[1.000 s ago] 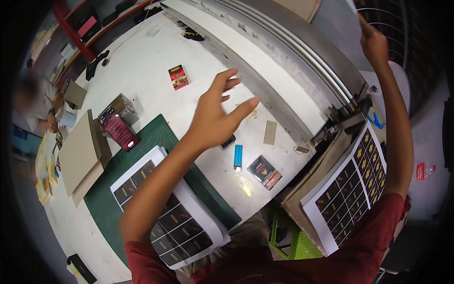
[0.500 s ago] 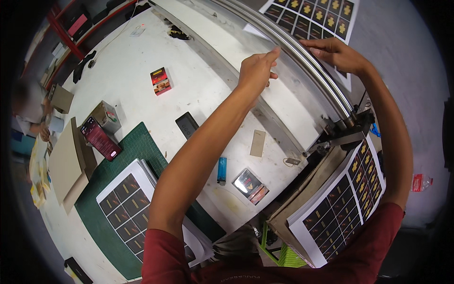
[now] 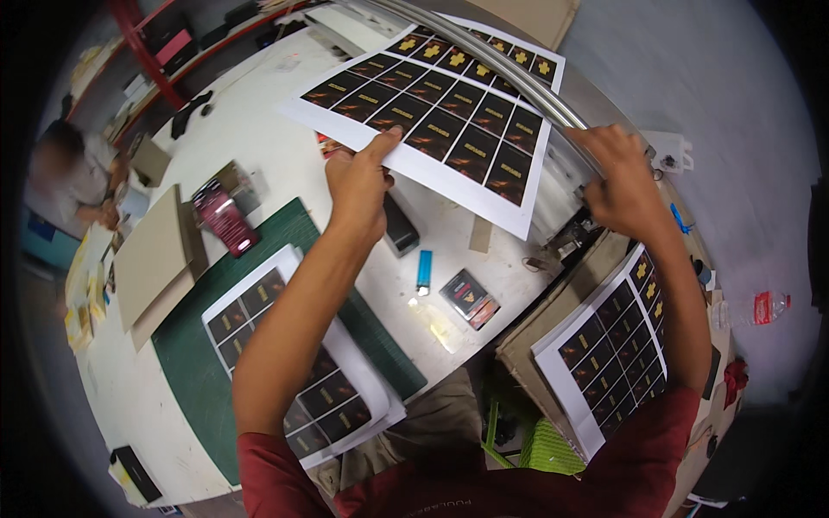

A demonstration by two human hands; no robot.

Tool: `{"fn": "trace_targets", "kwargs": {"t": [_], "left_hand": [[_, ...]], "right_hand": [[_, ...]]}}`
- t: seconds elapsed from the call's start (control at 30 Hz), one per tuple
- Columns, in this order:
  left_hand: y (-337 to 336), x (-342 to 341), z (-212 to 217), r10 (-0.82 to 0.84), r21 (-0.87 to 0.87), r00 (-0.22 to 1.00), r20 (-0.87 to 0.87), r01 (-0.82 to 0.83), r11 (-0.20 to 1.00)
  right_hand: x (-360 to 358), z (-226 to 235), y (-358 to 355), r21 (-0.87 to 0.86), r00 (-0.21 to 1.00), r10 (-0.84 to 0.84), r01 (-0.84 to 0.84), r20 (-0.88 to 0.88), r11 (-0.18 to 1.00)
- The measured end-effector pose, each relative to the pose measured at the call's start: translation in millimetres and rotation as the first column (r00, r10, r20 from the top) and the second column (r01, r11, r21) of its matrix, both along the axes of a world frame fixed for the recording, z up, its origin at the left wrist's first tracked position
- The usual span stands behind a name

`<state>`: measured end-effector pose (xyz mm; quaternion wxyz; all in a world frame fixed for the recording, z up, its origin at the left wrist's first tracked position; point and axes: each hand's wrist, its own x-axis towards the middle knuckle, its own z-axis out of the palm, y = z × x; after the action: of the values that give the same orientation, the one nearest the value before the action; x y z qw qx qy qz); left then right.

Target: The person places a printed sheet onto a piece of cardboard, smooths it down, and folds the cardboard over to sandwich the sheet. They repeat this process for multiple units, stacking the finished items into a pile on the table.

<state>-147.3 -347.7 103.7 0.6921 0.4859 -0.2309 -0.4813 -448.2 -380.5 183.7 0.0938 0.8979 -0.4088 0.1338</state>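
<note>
Left hand holds a big sheet of little dark pictures under a shiny bar

The left hand (image 3: pixel 356 194) is at 11 o'clock, close to the middle. Its fingers pinch the near edge of the big sheet (image 3: pixel 445 129), with the thumb on top. The sheet is at 12 o'clock, up over the white desk (image 3: pixel 250 116), and a shiny metal bar (image 3: pixel 509 73) goes across it. Each dark picture near the hand has a tiny gold mark like writing, too small to read. The far ones have yellow shapes like plus signs.

The right hand (image 3: pixel 622 181) is at 2 o'clock, by the low end of the bar. Its fingers are bent, but I cannot tell if they pinch or touch anything.

A blue lighter (image 3: pixel 424 272) lies by the middle. Next to it, at 4 o'clock, is a small dark pack (image 3: pixel 471 298) with a pale and red label. More sheets sit at 8 o'clock on a green mat (image 3: pixel 186 380), and another pile (image 3: pixel 609 345) is at 4 o'clock. At 9 o'clock a phone (image 3: pixel 224 217) leans with a dark pink screen and tiny lines of writing. A clear bottle (image 3: pixel 764 306) with a red label lies at 3 o'clock.
</note>
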Motion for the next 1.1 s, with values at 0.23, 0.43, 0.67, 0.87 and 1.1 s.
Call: {"fn": "trace_targets", "kwargs": {"t": [0.23,0.43,0.67,0.87,1.1], "left_hand": [[89,87,45,0.006,-0.129,1.000,0.005,-0.005,0.992],[189,173,72,0.290,-0.317,0.957,-0.015,-0.279,0.906],[367,287,39,0.047,-0.813,0.988,0.149,0.095,0.575],[459,239,70,0.535,-0.323,0.618,0.576,-0.429,0.844],[509,271,-40,0.393,0.202,0.844,0.364,-0.484,0.852]], "right_hand": [[64,-88,-37,-0.324,0.927,0.293,-0.210,0.233,0.922],[146,-6,32,-0.449,0.782,0.547,-0.390,0.299,0.804],[261,132,153,-0.426,0.670,0.690,-0.559,0.274,0.711],[400,99,133,-0.067,0.664,0.687,-0.703,0.296,0.708],[409,-38,194,0.004,0.700,0.712,-0.713,0.056,0.701]]}}
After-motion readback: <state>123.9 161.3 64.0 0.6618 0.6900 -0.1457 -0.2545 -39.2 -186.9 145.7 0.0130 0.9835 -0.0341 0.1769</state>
